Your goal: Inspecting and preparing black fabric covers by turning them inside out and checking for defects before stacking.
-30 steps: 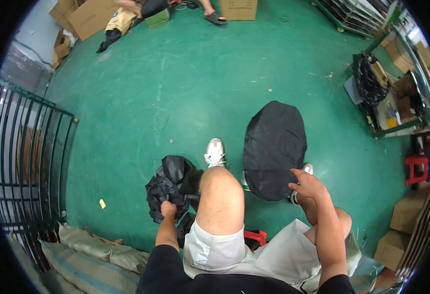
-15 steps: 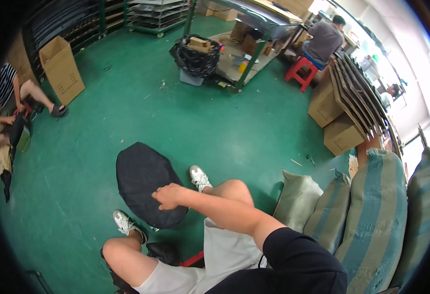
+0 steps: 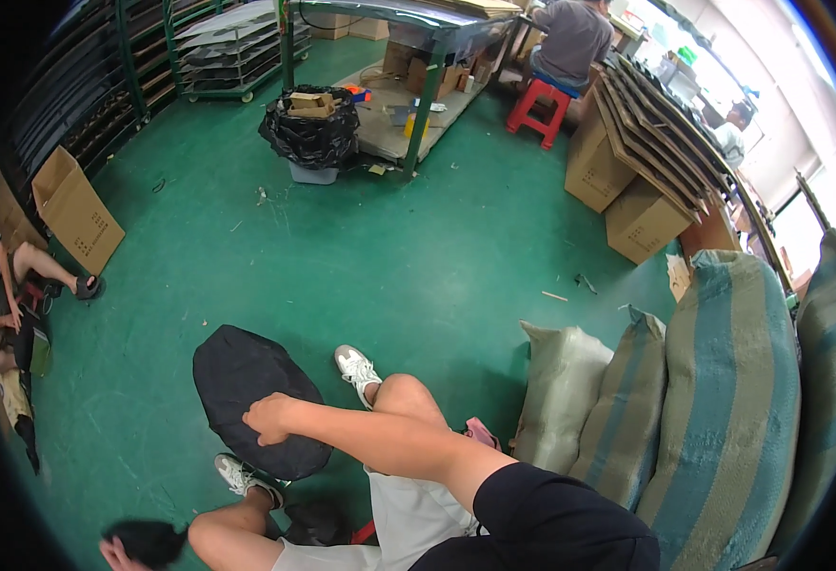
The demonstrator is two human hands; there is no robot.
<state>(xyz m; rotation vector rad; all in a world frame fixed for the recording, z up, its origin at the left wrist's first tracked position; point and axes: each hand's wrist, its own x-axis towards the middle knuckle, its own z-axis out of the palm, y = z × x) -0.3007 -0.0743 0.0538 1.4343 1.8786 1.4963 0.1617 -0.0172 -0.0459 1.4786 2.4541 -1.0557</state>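
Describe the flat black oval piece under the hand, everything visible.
The black oval piece looks like matte fabric or thin padding, slightly wrinkled, with one flat side up. It lies on the green floor between the person's two white sneakers. The right hand rests on its near half, fingers curled; whether it grips is unclear. The left hand holds a separate dark item.

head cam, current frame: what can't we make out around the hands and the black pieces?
- Left hand: cut by the lower rim; whether it grips the black item is unclear.
- Right hand: lies on the black oval piece; fingertips are hidden, so grip is unknown.
- Dark bundle between the legs: mostly hidden by the thigh.
- Red object under the shorts: only a sliver shows.
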